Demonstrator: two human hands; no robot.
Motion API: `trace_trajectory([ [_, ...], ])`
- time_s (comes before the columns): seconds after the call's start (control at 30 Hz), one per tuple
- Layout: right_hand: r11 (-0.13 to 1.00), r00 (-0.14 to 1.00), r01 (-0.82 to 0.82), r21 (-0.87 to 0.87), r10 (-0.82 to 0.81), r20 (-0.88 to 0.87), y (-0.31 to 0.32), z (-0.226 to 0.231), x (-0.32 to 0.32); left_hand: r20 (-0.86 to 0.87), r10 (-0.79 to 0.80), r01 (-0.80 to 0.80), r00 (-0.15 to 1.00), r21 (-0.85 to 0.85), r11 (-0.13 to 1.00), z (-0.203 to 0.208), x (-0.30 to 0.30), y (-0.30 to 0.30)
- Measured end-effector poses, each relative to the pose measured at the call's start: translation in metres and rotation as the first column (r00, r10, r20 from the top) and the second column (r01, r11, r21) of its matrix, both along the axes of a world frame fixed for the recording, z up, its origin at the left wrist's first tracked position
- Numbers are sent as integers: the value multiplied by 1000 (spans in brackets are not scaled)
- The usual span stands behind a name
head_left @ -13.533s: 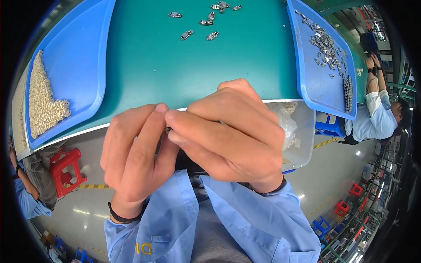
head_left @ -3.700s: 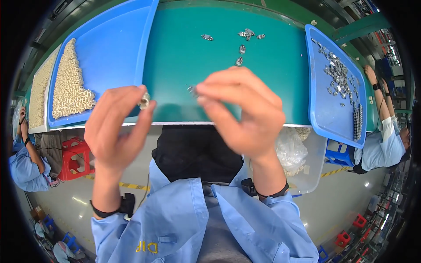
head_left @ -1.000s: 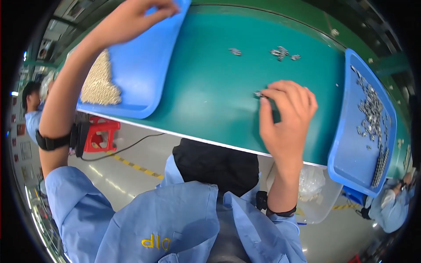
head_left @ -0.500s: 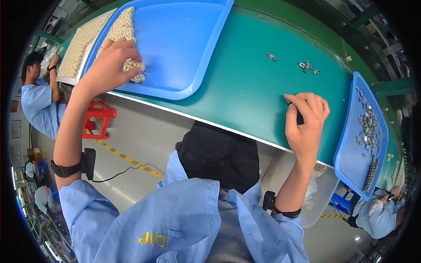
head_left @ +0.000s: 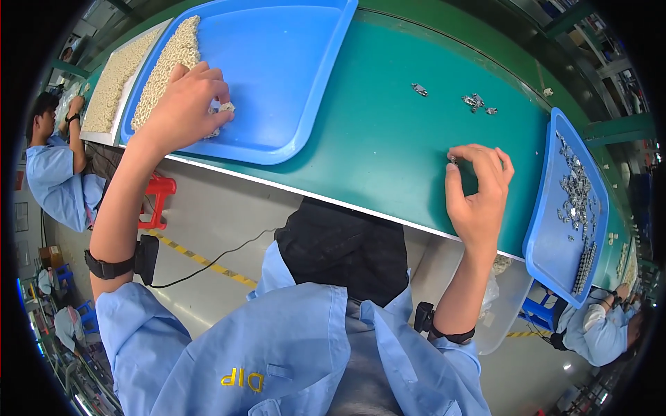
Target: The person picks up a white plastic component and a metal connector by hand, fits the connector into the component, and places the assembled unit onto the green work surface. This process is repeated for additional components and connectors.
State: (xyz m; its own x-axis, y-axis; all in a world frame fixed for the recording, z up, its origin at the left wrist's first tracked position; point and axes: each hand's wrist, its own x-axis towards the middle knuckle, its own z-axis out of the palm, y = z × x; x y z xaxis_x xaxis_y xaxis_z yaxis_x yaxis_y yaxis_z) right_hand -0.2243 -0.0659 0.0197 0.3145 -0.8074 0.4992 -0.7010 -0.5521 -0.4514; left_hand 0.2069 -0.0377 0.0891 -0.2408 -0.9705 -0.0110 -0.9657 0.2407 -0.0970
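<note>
Over the front of the large blue tray (head_left: 270, 90), my left hand (head_left: 184, 107) is closed, with a small cream-coloured part (head_left: 227, 107) pinched at the thumb and fingertips. Beside and partly behind that hand, many similar cream parts (head_left: 170, 66) lie heaped along the tray's left side. My right hand (head_left: 480, 191) hovers near the front of the green table, its thumb and forefinger pinched on a small dark metal part (head_left: 452, 162). Farther back on the table lie several loose silvery metal parts (head_left: 474, 102) and a single one (head_left: 420, 89).
A smaller blue tray (head_left: 538, 239) at the right carries many metal parts, some in rows. At the far left sits a white board (head_left: 132, 97) spread with cream parts. Below the right edge is a clear plastic bin (head_left: 503, 326). People (head_left: 59, 166) work at both sides.
My left hand has come away from the heap, drawing a cream part to its fingertips. The metal part in my right hand shows more clearly between thumb and forefinger. The whole view has shifted slightly.
</note>
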Motion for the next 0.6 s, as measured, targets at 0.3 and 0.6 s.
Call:
trace_trajectory([
  [0.3,996,996,-38,-83,44,74,-8,-1,-5,-523,38,-57,851,-21,998,10,-46,22],
  [0.6,957,849,-259,129,162,503,-2,-7,-13,-961,-187,234,205,-137,963,-41,-154,48],
])
